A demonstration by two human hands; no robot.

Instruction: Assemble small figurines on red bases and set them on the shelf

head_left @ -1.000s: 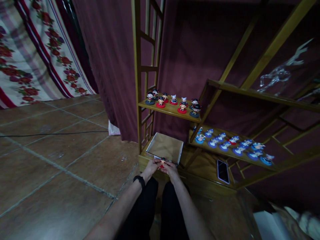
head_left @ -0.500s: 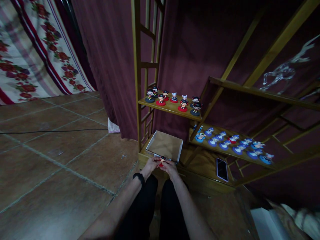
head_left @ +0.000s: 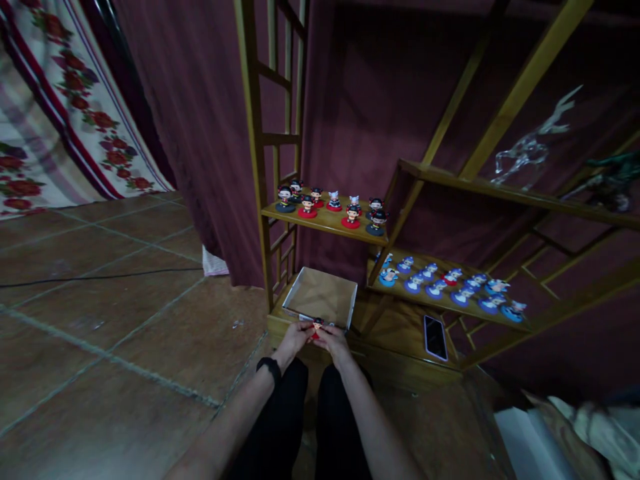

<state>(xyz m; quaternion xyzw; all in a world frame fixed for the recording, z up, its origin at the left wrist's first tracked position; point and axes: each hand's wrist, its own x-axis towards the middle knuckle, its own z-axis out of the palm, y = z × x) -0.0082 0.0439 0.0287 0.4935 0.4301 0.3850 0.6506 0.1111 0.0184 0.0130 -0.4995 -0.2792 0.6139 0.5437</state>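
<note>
A small figurine [head_left: 317, 326] with black hair and a red base is pinched between both my hands, just in front of an open cardboard box [head_left: 323, 291]. My left hand [head_left: 295, 339] closes on its left side, a black band around the wrist. On its right side my right hand [head_left: 333, 341] grips it with fingers closed. Part of the figurine is covered by my fingers. Behind the box, on the upper shelf [head_left: 320, 225], stand several similar figurines [head_left: 308, 207] on red and dark bases.
Several blue and purple figurines [head_left: 436, 288] stand on the lower right shelf. A phone [head_left: 435, 338] lies on the wooden base. A clear deer-like ornament [head_left: 525, 157] sits on the upper right shelf. A black cable [head_left: 105, 276] crosses the tiled floor. A pale box [head_left: 525, 437] is at lower right.
The whole view has shifted, so the shelf and box appear further left. Both hands still hold the figurine, now slightly lower in view, in front of the box.
</note>
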